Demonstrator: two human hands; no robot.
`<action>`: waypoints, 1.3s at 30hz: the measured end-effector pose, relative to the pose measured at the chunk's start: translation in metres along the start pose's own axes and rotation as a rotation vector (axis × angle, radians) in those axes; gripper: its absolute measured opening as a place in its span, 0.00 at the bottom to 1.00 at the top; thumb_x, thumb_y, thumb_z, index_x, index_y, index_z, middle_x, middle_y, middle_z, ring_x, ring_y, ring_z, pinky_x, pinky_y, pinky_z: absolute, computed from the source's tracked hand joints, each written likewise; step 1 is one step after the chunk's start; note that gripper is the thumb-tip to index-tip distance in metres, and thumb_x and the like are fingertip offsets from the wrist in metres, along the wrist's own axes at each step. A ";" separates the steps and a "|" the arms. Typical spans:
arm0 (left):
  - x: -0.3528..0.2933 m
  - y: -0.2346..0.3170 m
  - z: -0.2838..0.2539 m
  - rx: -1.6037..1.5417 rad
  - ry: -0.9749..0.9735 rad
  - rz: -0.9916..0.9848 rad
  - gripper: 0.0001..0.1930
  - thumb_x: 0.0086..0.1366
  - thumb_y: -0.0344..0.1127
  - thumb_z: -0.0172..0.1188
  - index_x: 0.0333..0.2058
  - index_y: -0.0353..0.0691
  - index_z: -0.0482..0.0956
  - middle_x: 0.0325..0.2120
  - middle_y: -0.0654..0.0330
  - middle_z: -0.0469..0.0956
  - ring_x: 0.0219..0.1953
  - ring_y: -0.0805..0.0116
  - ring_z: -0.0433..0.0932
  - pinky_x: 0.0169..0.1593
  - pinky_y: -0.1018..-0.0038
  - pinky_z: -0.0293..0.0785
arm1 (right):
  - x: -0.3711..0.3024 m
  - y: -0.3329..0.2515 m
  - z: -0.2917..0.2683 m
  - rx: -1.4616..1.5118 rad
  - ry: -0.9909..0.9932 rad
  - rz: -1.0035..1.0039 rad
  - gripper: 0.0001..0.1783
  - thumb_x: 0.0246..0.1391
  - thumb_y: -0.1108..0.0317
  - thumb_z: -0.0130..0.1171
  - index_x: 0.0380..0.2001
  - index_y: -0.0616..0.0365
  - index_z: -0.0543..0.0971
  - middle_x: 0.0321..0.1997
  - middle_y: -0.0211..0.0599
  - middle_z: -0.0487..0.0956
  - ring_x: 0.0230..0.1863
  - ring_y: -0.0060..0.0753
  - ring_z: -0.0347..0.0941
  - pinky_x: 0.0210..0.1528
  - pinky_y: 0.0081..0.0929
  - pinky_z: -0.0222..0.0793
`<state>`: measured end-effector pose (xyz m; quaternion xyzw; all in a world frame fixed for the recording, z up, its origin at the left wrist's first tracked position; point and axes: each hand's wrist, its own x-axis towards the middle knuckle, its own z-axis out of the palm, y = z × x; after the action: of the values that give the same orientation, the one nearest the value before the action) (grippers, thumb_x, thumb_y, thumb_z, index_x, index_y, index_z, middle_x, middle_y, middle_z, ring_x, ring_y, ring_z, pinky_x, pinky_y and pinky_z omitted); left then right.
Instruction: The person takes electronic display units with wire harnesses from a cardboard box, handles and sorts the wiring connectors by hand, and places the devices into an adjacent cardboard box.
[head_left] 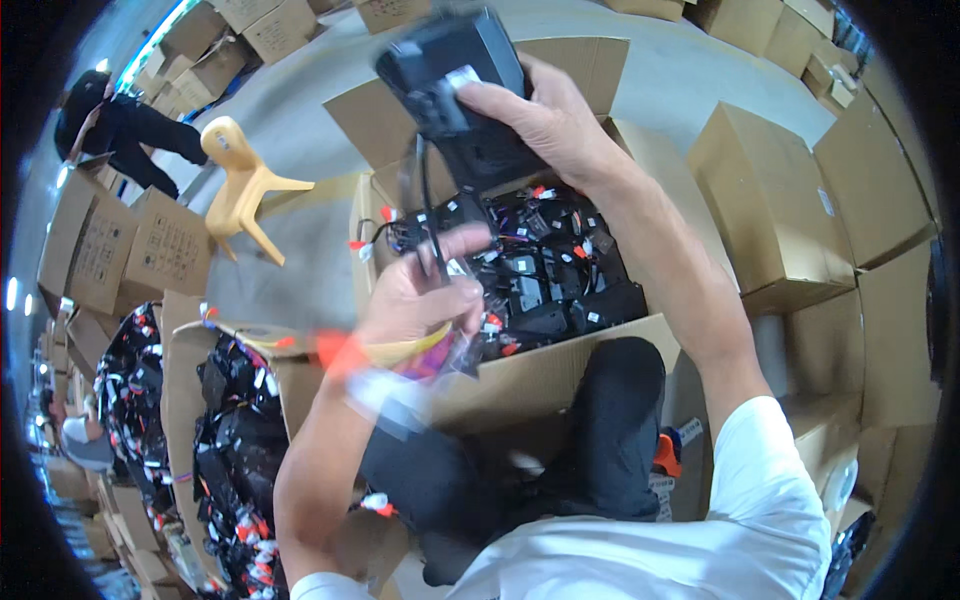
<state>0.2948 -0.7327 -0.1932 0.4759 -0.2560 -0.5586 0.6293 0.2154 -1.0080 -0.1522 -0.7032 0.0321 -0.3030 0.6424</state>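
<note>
My right hand (560,125) grips a black, boxy plastic device (490,135) by its edge, raised above an open cardboard box; motion blurs its far end. A black cable (424,190) runs from the device down to my left hand (415,300). The fingers of that hand are closed around the cable. Below it hang yellow and purple wires (425,358) with blurred red and white ends. Inside the box (540,362), under both hands, lie several similar black devices (530,285) with cables and small red and white connectors.
Left of my knees, open boxes (180,400) hold more black units (235,450). A yellow plastic chair (235,185) stands at far left, near a person in dark clothes (120,130). Tall cardboard cartons (770,210) stand on the right. My legs (620,420) straddle the box's near side.
</note>
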 end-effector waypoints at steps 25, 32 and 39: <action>-0.480 0.066 -0.148 0.907 1.489 0.009 0.18 0.82 0.31 0.68 0.61 0.22 0.85 0.48 0.56 0.92 0.49 0.70 0.90 0.56 0.72 0.86 | -0.026 0.467 -0.105 -1.320 -0.232 0.372 0.41 0.80 0.37 0.56 0.71 0.68 0.74 0.78 0.71 0.72 0.71 0.80 0.79 0.73 0.67 0.76; -0.558 0.016 -0.196 1.324 1.304 -0.206 0.16 0.73 0.35 0.75 0.51 0.29 0.92 0.37 0.52 0.89 0.40 0.64 0.88 0.51 0.64 0.83 | -0.139 0.348 -0.068 -1.084 -1.018 0.348 0.36 0.70 0.36 0.66 0.57 0.60 0.91 0.57 0.62 0.91 0.61 0.67 0.88 0.65 0.57 0.82; -0.557 -0.051 -0.267 1.393 1.393 -0.695 0.77 0.52 0.68 0.84 0.85 0.23 0.51 0.76 0.25 0.70 0.79 0.28 0.72 0.79 0.45 0.73 | -0.221 0.151 -0.015 -0.784 -0.964 0.378 0.30 0.82 0.44 0.56 0.61 0.60 0.89 0.59 0.58 0.91 0.63 0.64 0.87 0.67 0.52 0.80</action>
<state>0.3630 -0.1179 -0.2324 0.9976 0.0489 -0.0394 0.0286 0.0805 -0.9512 -0.3764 -0.9249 -0.0283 0.1993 0.3225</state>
